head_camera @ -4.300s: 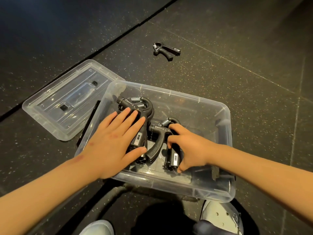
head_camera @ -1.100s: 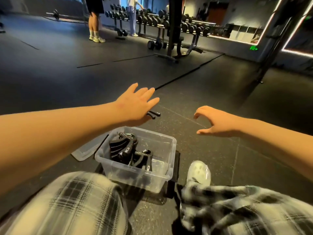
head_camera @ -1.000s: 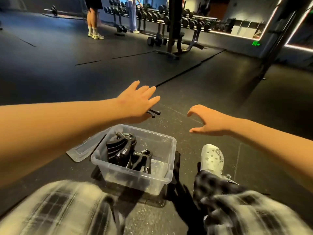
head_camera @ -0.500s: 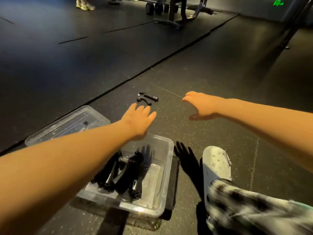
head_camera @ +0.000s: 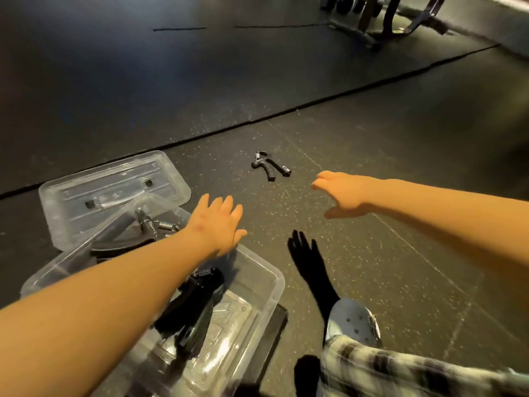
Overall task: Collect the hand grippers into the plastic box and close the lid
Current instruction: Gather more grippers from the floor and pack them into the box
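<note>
Lying on the dark speckled rubber floor (head_camera: 386, 253), one black hand gripper (head_camera: 270, 169) sits alone with its metal spring end pointing up-left and its two handles splayed toward the lower right. It is well beyond the clear plastic box (head_camera: 269, 285) and touched by neither hand.

The left hand (head_camera: 217, 224) hovers palm down over the far edge of the box, fingers straight and a little spread, holding nothing. The right hand (head_camera: 343, 193) hangs over bare floor to the right of the loose gripper and nearer the camera. Its fingers are stretched forward close together, the thumb is dropped below them, and it is empty too. A sharp black shadow (head_camera: 309, 262) of a spread hand falls on the floor between the two arms.

The box stands open at lower left. Inside it lie several black hand grippers (head_camera: 197, 305) with coiled springs showing — the left forearm hides part of the pile. The transparent lid (head_camera: 114, 193) rests on the floor just behind the box on the left; whether it touches the box I cannot tell. A flat black slab (head_camera: 276, 325) shows under the box's right side.

At the bottom right are a pale perforated clog (head_camera: 353, 322) and a plaid trouser leg (head_camera: 400, 371) — blurred. The feet of a metal rack (head_camera: 383, 24) stand far off at the top right.
</note>
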